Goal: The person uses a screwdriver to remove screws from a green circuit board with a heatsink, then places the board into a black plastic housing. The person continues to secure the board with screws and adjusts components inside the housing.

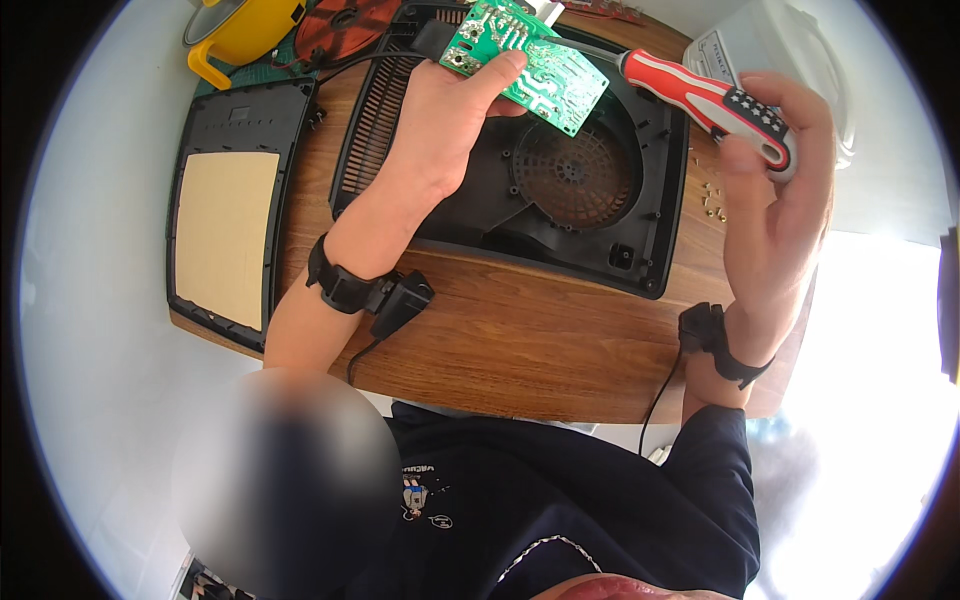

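My left hand (440, 125) grips a green circuit board (555, 80) by its near edge, thumb on top and the other fingers underneath, largely hidden. The board is tilted above a black plastic housing (480, 205) with a round vented grille. In my right hand (775, 185) is a screwdriver (690, 90) with a red, white and black star-patterned handle. Its metal shaft points left and reaches the board's upper part; I cannot tell whether the tip touches it. A white piece sticks up behind the board's top edge.
Several small brass-coloured screws (712, 200) lie right of the housing on the wooden table (520, 345). At left rests a black panel (225, 210) with a cream sheet. A yellow container (240, 35) and a red-orange round part (345, 30) are far left; a white tub (760, 40) stands far right.
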Available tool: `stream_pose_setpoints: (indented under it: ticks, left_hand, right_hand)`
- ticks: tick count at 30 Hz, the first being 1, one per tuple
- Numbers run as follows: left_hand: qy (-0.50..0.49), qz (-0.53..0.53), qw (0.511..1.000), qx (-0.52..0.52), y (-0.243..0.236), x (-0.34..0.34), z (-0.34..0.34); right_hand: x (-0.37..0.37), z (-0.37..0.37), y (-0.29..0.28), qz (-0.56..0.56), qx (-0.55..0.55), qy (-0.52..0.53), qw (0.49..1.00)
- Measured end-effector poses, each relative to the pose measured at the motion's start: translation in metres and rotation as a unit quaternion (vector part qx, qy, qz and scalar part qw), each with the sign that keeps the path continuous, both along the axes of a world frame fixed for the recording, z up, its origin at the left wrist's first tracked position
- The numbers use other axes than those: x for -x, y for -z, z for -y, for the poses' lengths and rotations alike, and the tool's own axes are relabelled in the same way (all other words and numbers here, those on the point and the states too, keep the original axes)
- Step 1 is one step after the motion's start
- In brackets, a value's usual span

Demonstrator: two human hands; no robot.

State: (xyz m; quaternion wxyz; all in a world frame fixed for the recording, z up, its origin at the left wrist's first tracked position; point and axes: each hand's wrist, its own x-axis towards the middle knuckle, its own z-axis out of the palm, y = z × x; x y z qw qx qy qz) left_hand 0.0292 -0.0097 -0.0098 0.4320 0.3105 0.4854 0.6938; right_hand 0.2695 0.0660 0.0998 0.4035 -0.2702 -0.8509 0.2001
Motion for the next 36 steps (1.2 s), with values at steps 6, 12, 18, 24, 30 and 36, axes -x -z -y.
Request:
stream_pose_setpoints:
  ticks: [6, 12, 18, 24, 30, 36]
  left_hand:
    - [0.0, -0.008, 1.0, 0.009, 0.001, 0.0, 0.0]
    - [-0.004, 0.0, 1.0, 0.004, 0.0, -0.001, 0.0]
    - [-0.016, -0.009, 1.0, 0.005, 0.0, 0.001, 0.001]
    - [-0.011, -0.026, 1.0, 0.002, 0.003, 0.002, 0.001]
    - [-0.008, -0.045, 0.999, 0.012, 0.001, 0.001, -0.001]
    - [-0.008, -0.051, 0.999, 0.007, 0.003, 0.002, 0.001]
  right_hand:
    - [-0.002, 0.007, -0.002, 0.073, -0.054, 0.019, 0.996]
    - [0.0, 0.005, 0.003, 0.073, -0.106, 0.041, 0.991]
    - [0.005, 0.009, 0.0, 0.08, -0.096, 0.045, 0.991]
    - [0.004, 0.013, 0.004, 0.039, 0.031, 0.065, 0.997]
    - [-0.002, 0.006, 0.0, 0.105, -0.089, 0.071, 0.988]
    - [0.006, 0.008, 0.003, 0.032, -0.066, 0.044, 0.996]
